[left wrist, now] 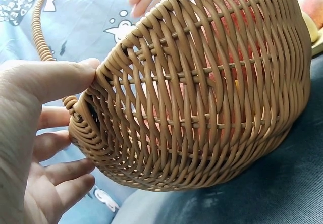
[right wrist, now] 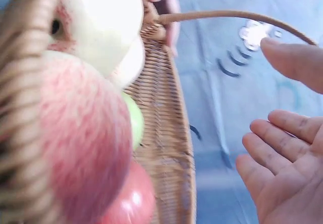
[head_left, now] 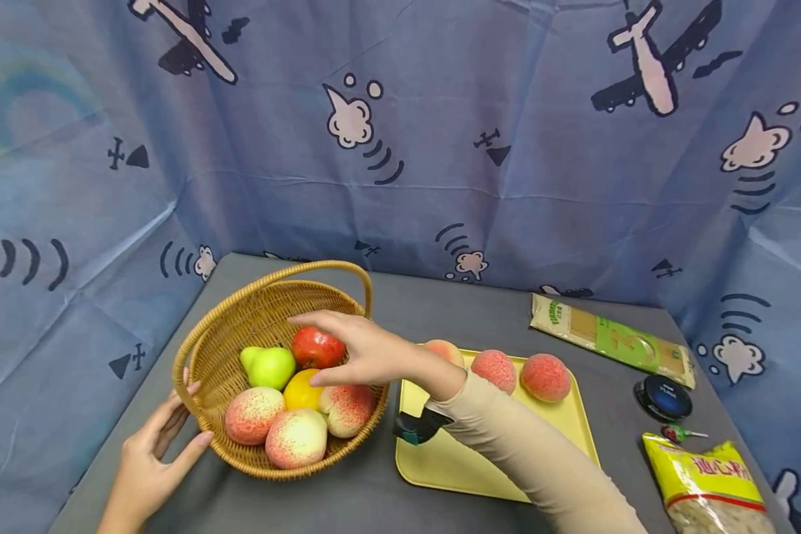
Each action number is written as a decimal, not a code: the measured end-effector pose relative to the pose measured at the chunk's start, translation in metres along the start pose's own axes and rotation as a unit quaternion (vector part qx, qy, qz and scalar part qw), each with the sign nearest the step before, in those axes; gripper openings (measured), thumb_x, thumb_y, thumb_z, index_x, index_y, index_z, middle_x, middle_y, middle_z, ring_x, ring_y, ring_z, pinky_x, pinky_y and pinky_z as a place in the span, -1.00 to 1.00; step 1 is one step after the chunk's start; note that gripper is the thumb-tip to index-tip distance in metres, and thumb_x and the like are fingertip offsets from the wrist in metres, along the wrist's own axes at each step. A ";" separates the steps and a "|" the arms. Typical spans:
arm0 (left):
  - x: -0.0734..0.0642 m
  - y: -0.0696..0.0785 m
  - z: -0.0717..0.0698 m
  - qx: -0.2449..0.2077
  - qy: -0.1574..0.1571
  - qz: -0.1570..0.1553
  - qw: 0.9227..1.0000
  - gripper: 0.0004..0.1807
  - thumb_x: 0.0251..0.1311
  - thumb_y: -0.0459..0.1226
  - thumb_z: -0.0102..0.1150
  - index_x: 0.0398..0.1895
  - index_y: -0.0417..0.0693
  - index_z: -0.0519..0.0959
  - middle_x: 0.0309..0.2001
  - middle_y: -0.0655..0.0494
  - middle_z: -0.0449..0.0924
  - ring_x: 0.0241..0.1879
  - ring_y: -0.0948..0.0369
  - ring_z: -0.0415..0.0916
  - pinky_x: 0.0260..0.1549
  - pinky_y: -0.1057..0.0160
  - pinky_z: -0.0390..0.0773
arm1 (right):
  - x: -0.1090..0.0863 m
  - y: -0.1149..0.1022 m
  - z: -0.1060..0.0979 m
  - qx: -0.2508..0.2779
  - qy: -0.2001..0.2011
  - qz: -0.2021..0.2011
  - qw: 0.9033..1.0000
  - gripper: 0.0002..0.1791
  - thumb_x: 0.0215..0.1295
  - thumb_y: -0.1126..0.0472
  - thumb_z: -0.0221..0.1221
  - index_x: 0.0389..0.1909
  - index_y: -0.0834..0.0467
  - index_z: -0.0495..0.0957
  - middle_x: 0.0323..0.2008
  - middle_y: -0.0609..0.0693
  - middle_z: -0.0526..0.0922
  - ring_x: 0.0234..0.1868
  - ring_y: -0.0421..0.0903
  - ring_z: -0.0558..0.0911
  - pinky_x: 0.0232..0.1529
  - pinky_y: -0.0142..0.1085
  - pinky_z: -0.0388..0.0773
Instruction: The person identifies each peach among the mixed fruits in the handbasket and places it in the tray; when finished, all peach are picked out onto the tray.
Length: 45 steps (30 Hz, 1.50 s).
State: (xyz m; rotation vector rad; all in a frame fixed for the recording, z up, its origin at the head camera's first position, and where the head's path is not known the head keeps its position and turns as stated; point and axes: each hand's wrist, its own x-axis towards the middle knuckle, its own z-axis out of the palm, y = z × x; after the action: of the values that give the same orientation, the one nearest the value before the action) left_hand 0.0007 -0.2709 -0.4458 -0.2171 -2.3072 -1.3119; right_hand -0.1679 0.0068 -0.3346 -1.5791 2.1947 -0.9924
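Observation:
A tan wicker basket [head_left: 274, 308] with a tall handle stands tilted on the table. Inside lie a green pear [head_left: 271, 368], a red apple [head_left: 318, 348], an orange fruit [head_left: 300, 393] and peaches [head_left: 297, 439]. My left hand [head_left: 150, 452] holds the basket's left rim near the handle base; in the left wrist view the thumb lies on one side of the rim, fingers on the other. Over the fruit, my right hand [head_left: 360, 347] spreads thumb and fingers apart with nothing between them. The right wrist view shows its bare palm beside the basket.
Right of the basket, a yellow tray [head_left: 467, 471] bears three peaches [head_left: 545, 377], partly covered by the right arm. Farther right lie a flat green-and-tan packet [head_left: 614, 337], a dark blue round case [head_left: 664, 398], a lollipop [head_left: 676, 432] and a yellow bag [head_left: 714, 489].

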 end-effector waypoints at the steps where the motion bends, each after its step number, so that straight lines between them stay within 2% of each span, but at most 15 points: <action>1: 0.000 0.000 0.000 -0.001 0.000 0.002 1.000 -0.24 -0.15 -0.72 0.27 0.25 -0.38 0.34 0.28 -0.09 0.41 0.28 0.36 0.33 0.21 0.55 0.36 | 0.008 -0.001 0.002 -0.001 -0.020 0.001 1.000 -0.22 0.14 0.08 0.33 0.36 0.14 0.24 0.32 0.01 0.36 0.31 -0.14 0.35 0.35 -0.40 0.34; 6: 0.001 0.002 0.001 -0.016 0.000 0.001 1.000 -0.23 -0.19 -0.74 0.27 0.24 -0.42 0.34 0.28 -0.05 0.41 0.28 0.37 0.33 0.21 0.54 0.38 | 0.041 -0.003 0.015 0.016 -0.118 -0.002 0.993 -0.23 0.19 0.07 0.30 0.37 0.15 0.22 0.34 0.02 0.34 0.32 -0.14 0.35 0.34 -0.48 0.30; 12: 0.001 0.002 0.000 -0.013 -0.010 -0.018 1.000 -0.24 -0.17 -0.73 0.27 0.24 -0.40 0.34 0.28 -0.11 0.40 0.28 0.41 0.31 0.22 0.53 0.37 | 0.073 0.001 0.033 0.035 -0.228 0.024 0.973 -0.22 0.21 0.03 0.26 0.41 0.08 0.17 0.38 -0.08 0.29 0.36 -0.30 0.26 0.35 -0.57 0.21; 18: 0.002 0.001 -0.001 -0.013 -0.009 0.000 1.000 -0.22 -0.16 -0.72 0.27 0.27 -0.36 0.33 0.29 -0.04 0.40 0.29 0.39 0.31 0.21 0.56 0.36 | 0.089 0.005 0.052 0.036 -0.297 0.031 0.954 -0.26 0.22 0.07 0.24 0.39 0.12 0.21 0.37 -0.08 0.30 0.35 -0.27 0.28 0.33 -0.58 0.22; 23: 0.001 0.000 -0.001 -0.014 -0.011 0.003 1.000 -0.23 -0.17 -0.72 0.27 0.25 -0.38 0.34 0.29 0.00 0.41 0.28 0.39 0.31 0.21 0.55 0.36 | 0.092 0.005 0.066 0.002 -0.315 0.053 0.947 -0.26 0.21 0.05 0.26 0.39 0.07 0.22 0.35 -0.17 0.32 0.32 -0.35 0.28 0.31 -0.64 0.17; 28: 0.000 -0.001 -0.002 -0.019 -0.022 -0.008 1.000 -0.24 -0.15 -0.73 0.25 0.26 -0.42 0.31 0.30 -0.08 0.38 0.29 0.41 0.29 0.22 0.55 0.36 | 0.094 0.002 0.078 -0.036 -0.321 0.056 0.945 -0.19 0.15 0.07 0.32 0.41 0.03 0.21 0.32 -0.21 0.35 0.27 -0.38 0.32 0.26 -0.67 0.19; 37: -0.001 0.001 -0.002 -0.017 -0.021 -0.006 1.000 -0.23 -0.15 -0.73 0.26 0.27 -0.39 0.32 0.30 -0.06 0.39 0.30 0.36 0.31 0.21 0.53 0.38 | 0.096 -0.002 0.081 -0.121 -0.321 0.049 0.938 -0.22 0.12 0.04 0.34 0.37 0.03 0.28 0.28 -0.18 0.40 0.25 -0.35 0.35 0.20 -0.70 0.24; 42: -0.001 0.001 -0.002 -0.019 -0.020 -0.001 1.000 -0.24 -0.17 -0.73 0.27 0.25 -0.43 0.33 0.30 -0.04 0.39 0.29 0.41 0.30 0.21 0.54 0.38 | 0.095 0.000 0.079 -0.120 -0.306 0.035 0.944 -0.24 0.09 0.01 0.36 0.33 0.05 0.33 0.25 -0.17 0.44 0.18 -0.36 0.41 0.14 -0.71 0.29; 45: 0.000 0.001 -0.002 -0.019 -0.016 0.002 1.000 -0.24 -0.17 -0.73 0.27 0.25 -0.41 0.34 0.30 0.01 0.39 0.29 0.42 0.29 0.20 0.55 0.37 | 0.094 0.001 0.076 -0.105 -0.289 0.029 0.951 -0.24 0.07 0.02 0.37 0.32 0.04 0.34 0.23 -0.18 0.46 0.14 -0.38 0.42 0.11 -0.71 0.30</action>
State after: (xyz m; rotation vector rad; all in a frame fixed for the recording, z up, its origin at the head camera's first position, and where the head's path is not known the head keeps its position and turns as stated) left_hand 0.0019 -0.2724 -0.4442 -0.2570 -2.3093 -1.3607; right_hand -0.1602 -0.1070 -0.3747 -1.6161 1.9497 -0.2270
